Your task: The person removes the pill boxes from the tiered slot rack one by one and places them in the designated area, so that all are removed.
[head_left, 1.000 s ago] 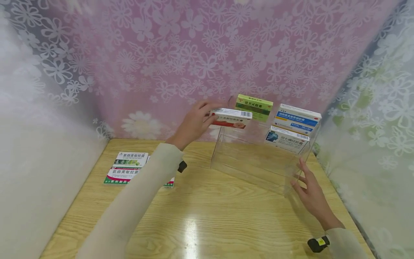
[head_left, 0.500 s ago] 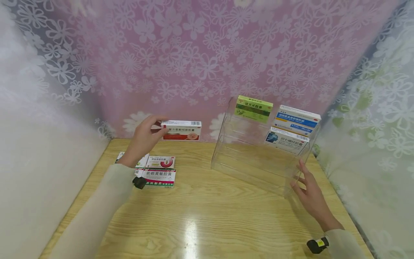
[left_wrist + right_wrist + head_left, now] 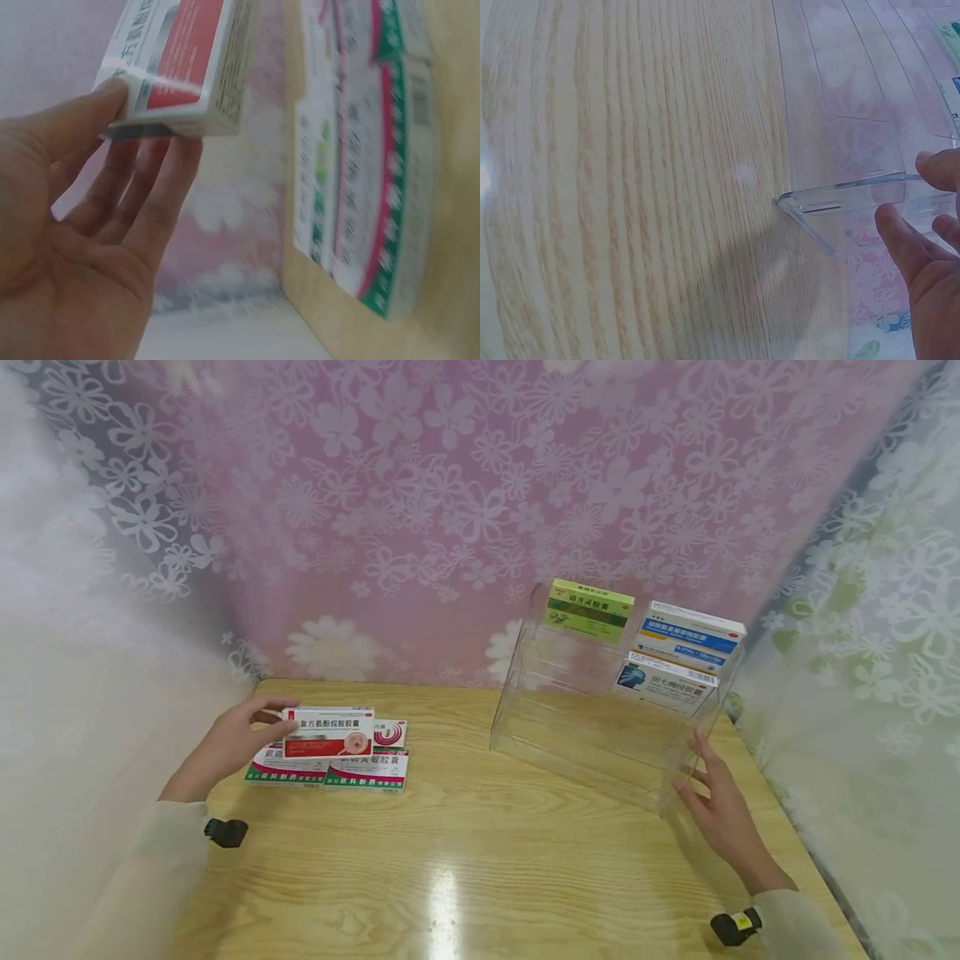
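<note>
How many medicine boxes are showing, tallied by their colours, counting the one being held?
Red-and-white box, in the left hand: 1
Light-green box: 1
Blue-striped white box: 1
Grey-and-white box: 1
White boxes with magenta and green bands: 2
White box with red swirl: 1
White box with green strip: 1
Total: 8

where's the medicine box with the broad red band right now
In the head view, the red-banded box is at left, pinched in the left grip over the white boxes lying on the table, well left of the clear rack.
</note>
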The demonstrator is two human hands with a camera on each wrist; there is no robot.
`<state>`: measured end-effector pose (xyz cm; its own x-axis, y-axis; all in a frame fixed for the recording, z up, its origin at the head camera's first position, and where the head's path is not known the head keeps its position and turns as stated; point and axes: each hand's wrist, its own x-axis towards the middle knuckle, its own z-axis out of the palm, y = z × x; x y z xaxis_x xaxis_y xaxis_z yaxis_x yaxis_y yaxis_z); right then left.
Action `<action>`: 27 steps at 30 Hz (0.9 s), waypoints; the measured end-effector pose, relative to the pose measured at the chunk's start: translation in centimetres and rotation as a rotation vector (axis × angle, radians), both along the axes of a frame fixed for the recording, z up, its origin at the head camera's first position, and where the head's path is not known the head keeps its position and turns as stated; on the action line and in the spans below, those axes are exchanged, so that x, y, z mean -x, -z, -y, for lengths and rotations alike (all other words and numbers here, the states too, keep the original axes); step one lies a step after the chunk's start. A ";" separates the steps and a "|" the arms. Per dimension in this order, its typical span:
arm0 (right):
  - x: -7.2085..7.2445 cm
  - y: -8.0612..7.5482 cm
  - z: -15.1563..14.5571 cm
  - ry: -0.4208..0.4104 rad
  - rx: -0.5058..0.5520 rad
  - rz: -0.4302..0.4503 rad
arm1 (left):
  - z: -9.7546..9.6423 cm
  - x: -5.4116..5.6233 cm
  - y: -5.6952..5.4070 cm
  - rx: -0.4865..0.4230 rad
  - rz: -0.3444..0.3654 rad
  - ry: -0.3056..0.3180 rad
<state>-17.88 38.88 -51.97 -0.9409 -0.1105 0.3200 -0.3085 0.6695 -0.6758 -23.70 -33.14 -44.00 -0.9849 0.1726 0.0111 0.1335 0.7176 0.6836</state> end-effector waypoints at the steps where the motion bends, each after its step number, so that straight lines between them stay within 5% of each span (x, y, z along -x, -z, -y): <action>1: 0.0 0.1 0.0 0.002 -0.003 0.000 | 0.6 -0.2 0.4 0.006 0.030 0.008; 11: 0.1 0.4 -0.2 0.004 -0.010 -0.004 | 6.5 -2.7 3.0 -0.086 0.299 0.101; 15: 0.1 0.3 -0.3 0.005 -0.009 -0.001 | 8.1 -3.3 3.5 -0.054 0.398 0.116; 20: 0.1 0.2 -0.3 0.002 -0.001 0.000 | 9.2 -3.7 4.2 0.021 0.437 0.124; 27: 0.0 0.2 -0.1 -0.006 0.002 0.000 | 9.5 -3.6 5.4 -0.040 0.466 0.084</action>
